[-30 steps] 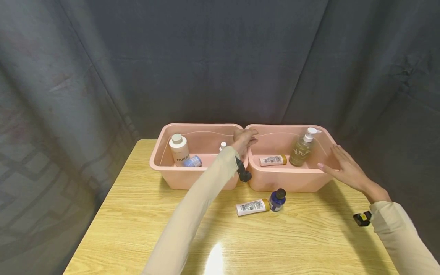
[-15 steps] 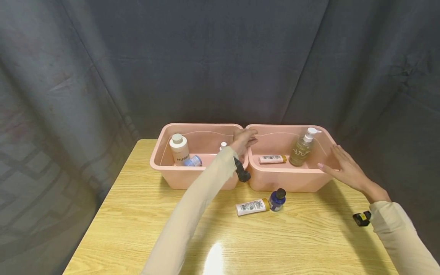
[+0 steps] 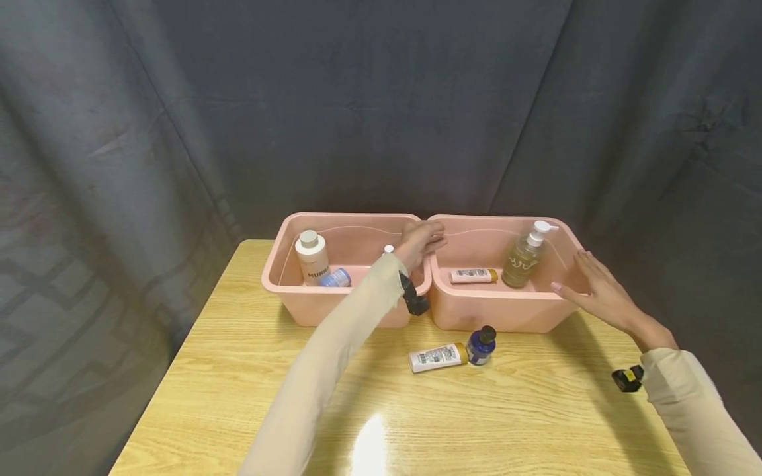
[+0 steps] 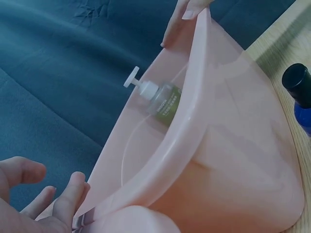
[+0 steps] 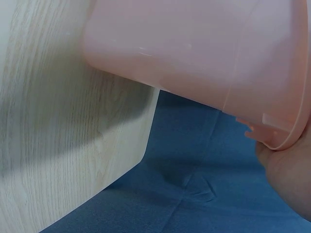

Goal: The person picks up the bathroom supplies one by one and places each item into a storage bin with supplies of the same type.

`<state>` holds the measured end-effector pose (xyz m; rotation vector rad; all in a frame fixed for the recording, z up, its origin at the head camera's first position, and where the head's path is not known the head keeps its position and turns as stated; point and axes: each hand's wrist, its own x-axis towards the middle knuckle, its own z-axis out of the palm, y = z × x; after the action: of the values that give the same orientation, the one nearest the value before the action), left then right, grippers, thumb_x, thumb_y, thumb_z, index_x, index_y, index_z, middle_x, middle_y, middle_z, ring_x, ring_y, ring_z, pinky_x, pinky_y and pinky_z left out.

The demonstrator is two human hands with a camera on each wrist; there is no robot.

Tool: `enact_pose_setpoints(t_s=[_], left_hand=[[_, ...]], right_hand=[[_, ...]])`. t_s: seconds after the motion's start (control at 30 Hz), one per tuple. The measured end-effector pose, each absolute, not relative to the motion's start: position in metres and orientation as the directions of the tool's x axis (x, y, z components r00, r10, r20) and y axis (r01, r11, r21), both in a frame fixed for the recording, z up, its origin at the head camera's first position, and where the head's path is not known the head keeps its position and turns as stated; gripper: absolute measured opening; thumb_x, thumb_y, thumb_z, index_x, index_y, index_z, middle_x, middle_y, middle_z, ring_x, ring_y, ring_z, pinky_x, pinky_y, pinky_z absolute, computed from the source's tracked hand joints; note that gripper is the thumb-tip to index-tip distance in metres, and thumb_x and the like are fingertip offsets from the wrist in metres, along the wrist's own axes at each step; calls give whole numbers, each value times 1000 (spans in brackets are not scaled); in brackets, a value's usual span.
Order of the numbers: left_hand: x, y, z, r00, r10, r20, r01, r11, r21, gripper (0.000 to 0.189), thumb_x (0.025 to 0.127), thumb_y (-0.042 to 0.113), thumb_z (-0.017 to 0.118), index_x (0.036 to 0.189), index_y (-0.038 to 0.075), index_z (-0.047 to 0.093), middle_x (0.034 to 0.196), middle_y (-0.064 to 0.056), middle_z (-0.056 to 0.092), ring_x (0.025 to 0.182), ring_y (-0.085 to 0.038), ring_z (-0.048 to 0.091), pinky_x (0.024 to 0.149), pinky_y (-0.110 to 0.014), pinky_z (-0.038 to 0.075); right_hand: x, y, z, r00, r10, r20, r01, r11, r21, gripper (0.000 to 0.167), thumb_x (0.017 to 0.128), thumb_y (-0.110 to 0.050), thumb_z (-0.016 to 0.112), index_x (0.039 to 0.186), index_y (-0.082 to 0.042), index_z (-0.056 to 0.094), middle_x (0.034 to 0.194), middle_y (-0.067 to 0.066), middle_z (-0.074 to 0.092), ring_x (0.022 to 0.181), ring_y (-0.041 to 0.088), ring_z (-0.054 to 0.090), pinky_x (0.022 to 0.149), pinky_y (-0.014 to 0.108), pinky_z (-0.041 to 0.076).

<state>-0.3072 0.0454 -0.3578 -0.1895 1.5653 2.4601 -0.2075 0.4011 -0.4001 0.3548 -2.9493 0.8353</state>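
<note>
Two pink bins stand side by side along the far edge of the table [image 3: 238, 357], the left bin [image 3: 309, 305] and the right bin [image 3: 494, 314]. The left hand [image 3: 419, 239] lies over their adjoining rims, thumb apart and fingers loosely spread, pinching nothing; whether the fingertips touch plastic cannot be told. The right hand [image 3: 601, 297] rests on the right bin's outer rim, fingers extended and thumb spread apart towards the near corner. Both bins thus lie beneath or between the hands.

Contents, left bin: one white bottle [image 3: 312, 259] near the left end, one blue jar [image 3: 336, 277] lying just beside it, and one white cap [image 3: 389, 249], its container mostly hidden by the sleeve [image 3: 333, 350]. Right bin: one pump bottle [image 3: 521, 263] and one pink tube [image 3: 472, 276], lying flat. On the table, before the right bin's near left corner: one pale tube [image 3: 437, 357] and one blue bottle [image 3: 481, 345], just beside its gold cap.
</note>
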Motion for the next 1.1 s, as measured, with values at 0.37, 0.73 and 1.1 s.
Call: enact_pose_setpoints(t_s=[0.37,0.73,1.1], left_hand=[[-307,40,-359,-971,95,-221,-241,-383,892,24,90,-4,64,112,-10,67,82,-12,70,110,-39,63,85,-35,57],[-301,40,-355,-968,143,-206,-248,-426,870,30,91,-10,60,120,-16,61,124,-36,57,115,-45,58,86,-35,56],[-288,38,-346,-939,254,-233,-297,-255,920,35,95,4,63,129,-4,61,122,-22,65,114,-36,62,101,-41,48]], right_hand=[[-208,402,-400,-975,-196,107,-223,825,-519,94,96,-41,61,157,1,1,162,23,-7,147,43,-10,110,71,-4],[-208,402,-401,-970,-208,122,-241,821,-518,94,96,-39,62,157,1,2,162,25,-6,147,45,-9,110,72,-4],[-208,402,-400,-971,-206,123,-240,819,-522,94,96,-39,62,156,2,2,162,25,-6,147,44,-10,110,71,-4]])
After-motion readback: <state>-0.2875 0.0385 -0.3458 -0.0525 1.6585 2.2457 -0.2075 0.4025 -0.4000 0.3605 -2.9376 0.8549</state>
